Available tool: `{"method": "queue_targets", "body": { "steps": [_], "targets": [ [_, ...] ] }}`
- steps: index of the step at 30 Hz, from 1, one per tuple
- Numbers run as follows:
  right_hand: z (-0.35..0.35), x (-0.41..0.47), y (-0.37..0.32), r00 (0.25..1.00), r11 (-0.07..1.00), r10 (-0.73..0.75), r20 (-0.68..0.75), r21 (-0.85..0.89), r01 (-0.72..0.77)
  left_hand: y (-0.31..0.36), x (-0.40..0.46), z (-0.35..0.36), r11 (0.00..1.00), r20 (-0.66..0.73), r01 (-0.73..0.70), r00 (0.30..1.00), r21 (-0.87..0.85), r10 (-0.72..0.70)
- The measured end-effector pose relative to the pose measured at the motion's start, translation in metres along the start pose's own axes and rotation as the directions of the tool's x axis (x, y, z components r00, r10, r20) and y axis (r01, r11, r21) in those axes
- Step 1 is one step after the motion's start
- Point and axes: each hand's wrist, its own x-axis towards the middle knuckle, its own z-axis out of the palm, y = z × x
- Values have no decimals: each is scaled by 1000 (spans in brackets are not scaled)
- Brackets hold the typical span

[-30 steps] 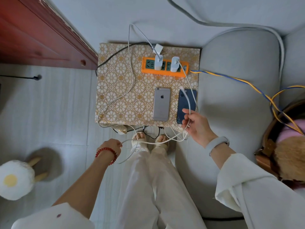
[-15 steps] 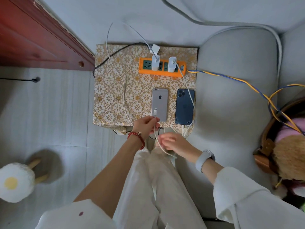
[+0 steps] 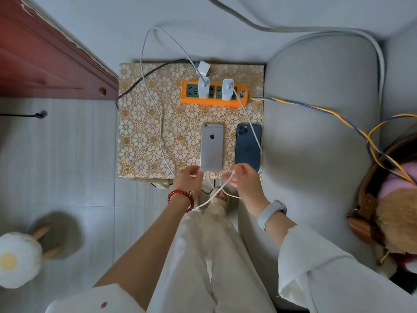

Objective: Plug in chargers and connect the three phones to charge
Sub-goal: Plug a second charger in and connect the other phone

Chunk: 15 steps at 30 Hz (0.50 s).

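Home living area, probably sitting room. Grey upholstered sofa (image 3: pixel 316 136) beside small table under gold floral cloth (image 3: pixel 146 132); pale tiled floor (image 3: pixel 56 166); red wooden furniture (image 3: pixel 45 59); fried-egg plush stool (image 3: pixel 18 258); plush-filled bag (image 3: pixel 388 199) on sofa.

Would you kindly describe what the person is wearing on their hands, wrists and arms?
The left hand is bare, with a red bead bracelet at its wrist. The right hand is bare too, with a pale grey wristband. Loose white sleeves cover both upper arms.
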Motion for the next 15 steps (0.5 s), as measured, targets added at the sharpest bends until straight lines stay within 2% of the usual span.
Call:
{"method": "queue_targets", "body": {
  "steps": [2,6,9,11,15],
  "targets": [
    [-1,12,9,1000,1000,21,5,18,-21,1,18,4,999,-93,-9,996,34,12],
    [7,40,20,996,994,50,72,-103,-43,9,45,22,1000,-122,-2,993,1,2],
    [16,55,23,994,979,64,91,-200,-45,16,51,35,996,-88,61,994,-66,-67],
    [22,58,24,995,971,58,82,-234,-38,19,54,40,986,-118,138,982,-92,-148],
    [26,59,29,994,987,106,42,-126,-100,23,61,40,963,-122,252,957,-91,-262]
  ]
}}
